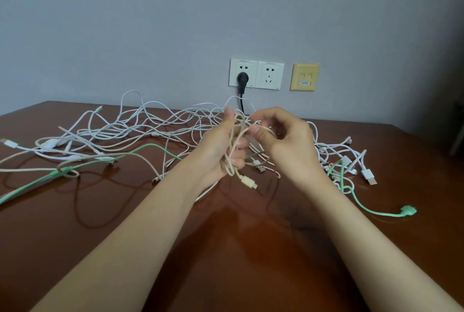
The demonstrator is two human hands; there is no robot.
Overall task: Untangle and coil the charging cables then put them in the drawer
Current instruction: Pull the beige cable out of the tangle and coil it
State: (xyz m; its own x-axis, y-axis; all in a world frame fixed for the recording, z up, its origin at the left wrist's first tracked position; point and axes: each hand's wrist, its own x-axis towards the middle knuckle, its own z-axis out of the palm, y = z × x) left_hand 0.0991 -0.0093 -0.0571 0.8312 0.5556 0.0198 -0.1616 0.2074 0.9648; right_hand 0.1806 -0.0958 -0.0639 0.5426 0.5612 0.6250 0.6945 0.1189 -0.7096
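Far left of the black plug point(242, 78), a loose mess of white cables point(140, 126) sprawls over the brown counter point(251, 249). A green cable point(153, 145) snakes through it, down and left of the plug.

Straight below the plug, both hands are up off the counter with a beige cable point(234, 143) between them. The left hand point(218, 146), just below-left of the plug, has its fingers curled round a few loops of it. The cable's small connector point(247, 181) dangles out under that hand. The right hand point(288, 141), below-right of the plug, is mostly closed too. Its thumb and forefinger pinch a strand of the same beige cable, right beside the left hand's fingers. More of the tangle lies behind and under both hands, so the pile is close on either side.

The plug itself sits in the left one of two white wall sockets point(270, 75). There's tiny print along their tops, way too small to read. Right of the plug is a yellowish wall plate point(305, 77) with a blue label, but the writing's too blurry to make out.

Lower right of the plug there's a smaller knot of cables with a white USB plug point(368, 176), and a green connector point(408, 210) lies furthest out.
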